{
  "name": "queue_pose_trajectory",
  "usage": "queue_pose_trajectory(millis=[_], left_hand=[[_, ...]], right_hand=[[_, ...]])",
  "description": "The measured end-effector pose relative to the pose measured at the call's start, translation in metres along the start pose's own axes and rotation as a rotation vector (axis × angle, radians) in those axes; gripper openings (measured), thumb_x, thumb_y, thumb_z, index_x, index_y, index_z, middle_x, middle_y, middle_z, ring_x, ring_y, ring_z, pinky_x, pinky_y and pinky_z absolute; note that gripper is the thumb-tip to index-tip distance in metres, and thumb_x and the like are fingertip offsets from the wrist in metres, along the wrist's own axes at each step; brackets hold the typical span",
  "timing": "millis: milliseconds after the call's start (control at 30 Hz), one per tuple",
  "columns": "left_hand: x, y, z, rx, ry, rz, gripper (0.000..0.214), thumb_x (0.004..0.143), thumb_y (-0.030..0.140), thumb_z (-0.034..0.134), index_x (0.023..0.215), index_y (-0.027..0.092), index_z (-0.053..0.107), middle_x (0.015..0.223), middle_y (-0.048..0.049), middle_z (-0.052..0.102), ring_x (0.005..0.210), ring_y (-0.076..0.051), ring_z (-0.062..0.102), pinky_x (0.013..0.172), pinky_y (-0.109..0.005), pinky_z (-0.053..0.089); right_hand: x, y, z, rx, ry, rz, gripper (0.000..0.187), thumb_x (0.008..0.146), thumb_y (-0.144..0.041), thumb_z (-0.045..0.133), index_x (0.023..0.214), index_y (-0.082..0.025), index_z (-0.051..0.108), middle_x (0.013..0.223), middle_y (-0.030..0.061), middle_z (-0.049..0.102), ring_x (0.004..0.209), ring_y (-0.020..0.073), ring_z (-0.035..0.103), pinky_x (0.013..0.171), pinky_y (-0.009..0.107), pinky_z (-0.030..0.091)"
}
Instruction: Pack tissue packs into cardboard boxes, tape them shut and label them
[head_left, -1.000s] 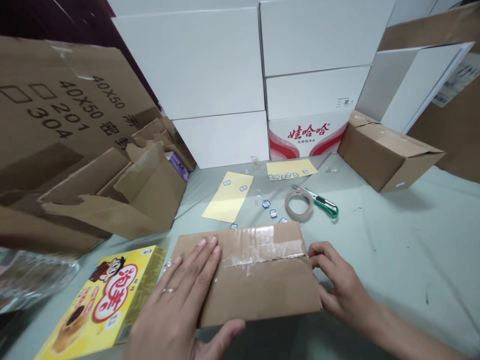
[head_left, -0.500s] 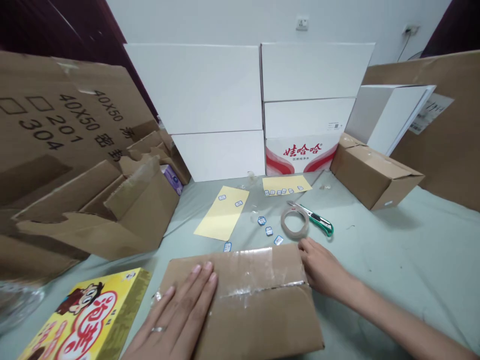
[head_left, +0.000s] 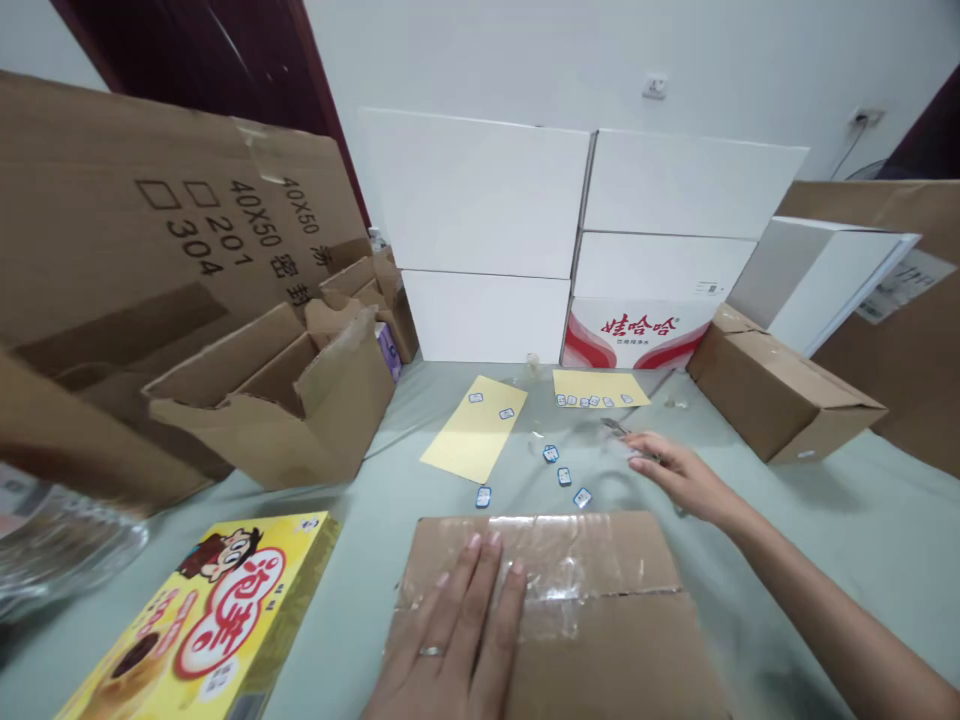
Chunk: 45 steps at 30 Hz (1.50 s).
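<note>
A flat brown cardboard box point(head_left: 600, 640), its seam covered with clear tape, lies on the pale green table right in front of me. My left hand point(head_left: 457, 630) rests flat on its left part, fingers stretched out, a ring on one finger. My right hand point(head_left: 679, 475) is off the box, beyond its far right corner, with fingers extended over the spot where the tape roll and the utility knife lie. Only the knife's metal tip point(head_left: 615, 428) shows past the fingertips. The tape roll is hidden or blurred under the hand.
Two yellow backing sheets point(head_left: 476, 440) point(head_left: 600, 388) and loose small labels point(head_left: 564, 477) lie beyond the box. A yellow snack box point(head_left: 202, 620) is at near left, an open brown carton point(head_left: 285, 420) behind it, a closed carton point(head_left: 784, 400) at right. White boxes point(head_left: 487, 200) are stacked at the back.
My right hand left the box's right edge and moved forward over the tape roll and knife. The view tilted up and shifted left. My left hand stays flat on the box.
</note>
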<state>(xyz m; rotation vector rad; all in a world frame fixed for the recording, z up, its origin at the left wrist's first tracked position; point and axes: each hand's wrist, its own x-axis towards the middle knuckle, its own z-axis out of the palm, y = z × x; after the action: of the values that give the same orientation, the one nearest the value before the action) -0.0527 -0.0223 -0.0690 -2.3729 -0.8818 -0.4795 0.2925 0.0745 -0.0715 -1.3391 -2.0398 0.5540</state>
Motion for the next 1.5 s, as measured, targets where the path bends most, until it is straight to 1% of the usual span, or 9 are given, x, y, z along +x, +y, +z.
queue_pose_trajectory(millis=[233,367,533,700,833,1033,1200,1333,1500], left_hand=[[0.012,0.015,-0.006,-0.155,0.049,-0.099,0.071,0.093,0.063,0.046,0.139,0.009,0.05,0.141,-0.0187,0.057,0.129,-0.031,0.057,0.099,-0.036,0.051],[0.031,0.0,-0.033,-0.4,-0.002,-0.171,0.05,0.096,0.047,0.049,0.129,0.011,0.057,0.127,-0.0153,0.068,0.11,-0.026,0.068,0.086,-0.032,0.057],[0.06,-0.013,-0.047,-0.853,-0.125,-0.437,0.031,0.099,0.025,0.033,0.099,0.02,0.064,0.096,-0.0057,0.073,0.087,-0.021,0.067,0.075,-0.033,0.053],[0.07,-0.018,-0.046,-1.113,-0.023,-0.549,0.032,0.098,0.037,0.039,0.077,0.019,0.054,0.075,-0.0017,0.061,0.07,-0.017,0.056,0.064,-0.028,0.043],[0.072,-0.021,-0.047,-1.23,-0.004,-0.515,0.029,0.089,0.047,0.057,0.083,0.019,0.053,0.08,-0.0006,0.06,0.073,-0.016,0.055,0.067,-0.028,0.042],[0.074,-0.021,-0.041,-1.192,-0.048,-0.398,0.016,0.096,0.029,0.045,0.082,0.02,0.048,0.078,0.0,0.057,0.071,-0.015,0.052,0.066,-0.028,0.041],[0.07,-0.017,-0.029,-1.024,0.171,-0.25,0.015,0.099,0.024,0.039,0.085,0.021,0.043,0.078,-0.0009,0.052,0.067,-0.015,0.049,0.061,-0.027,0.04],[0.07,-0.015,-0.022,-0.941,0.46,-0.22,0.011,0.1,0.019,0.038,0.089,0.021,0.039,0.082,-0.0012,0.05,0.073,-0.015,0.051,0.064,-0.026,0.044],[0.082,-0.021,-0.025,-0.778,0.588,-0.08,0.01,0.1,0.015,0.04,0.092,0.022,0.037,0.083,-0.0013,0.05,0.076,-0.015,0.051,0.067,-0.026,0.046]], right_hand=[[-0.02,-0.085,-0.041,0.51,-0.075,-0.075,0.039,0.094,-0.058,0.051,0.089,-0.022,0.065,0.088,0.0077,0.069,0.086,0.0226,0.065,0.076,0.037,0.053],[-0.033,-0.113,-0.032,0.651,-0.148,-0.091,0.032,0.093,-0.052,0.058,0.085,-0.022,0.066,0.084,0.0064,0.067,0.082,0.02,0.063,0.072,0.033,0.051],[-0.046,-0.138,-0.013,0.501,-0.16,-0.034,0.029,0.094,-0.05,0.057,0.087,-0.023,0.065,0.079,0.0023,0.063,0.072,0.0156,0.059,0.065,0.027,0.048],[-0.053,-0.149,0.005,0.182,-0.145,-0.145,0.025,0.098,-0.044,0.05,0.095,-0.024,0.065,0.094,0.0053,0.068,0.095,0.0225,0.064,0.081,0.033,0.051],[-0.054,-0.15,0.01,0.1,-0.116,-0.248,0.018,0.098,-0.036,0.05,0.1,-0.026,0.065,0.091,0.0037,0.068,0.097,0.0223,0.066,0.081,0.032,0.054],[-0.055,-0.151,0.011,0.103,-0.07,-0.315,0.014,0.097,-0.027,0.052,0.102,-0.028,0.065,0.09,0.003,0.071,0.097,0.0227,0.067,0.093,0.037,0.053],[-0.063,-0.144,0.024,0.156,0.075,-0.224,0.016,0.095,-0.035,0.058,0.109,-0.031,0.064,0.121,0.0067,0.063,0.119,0.0248,0.059,0.102,0.041,0.049],[-0.062,-0.14,0.036,0.376,0.367,0.029,0.069,0.081,-0.055,0.072,0.14,-0.033,0.043,0.158,0.0111,0.033,0.146,0.031,0.034,0.115,0.049,0.037],[-0.046,-0.154,0.03,0.984,0.12,0.265,0.063,0.078,-0.061,0.069,0.127,-0.024,0.053,0.104,0.0108,0.071,0.094,0.0268,0.069,0.077,0.039,0.06]])
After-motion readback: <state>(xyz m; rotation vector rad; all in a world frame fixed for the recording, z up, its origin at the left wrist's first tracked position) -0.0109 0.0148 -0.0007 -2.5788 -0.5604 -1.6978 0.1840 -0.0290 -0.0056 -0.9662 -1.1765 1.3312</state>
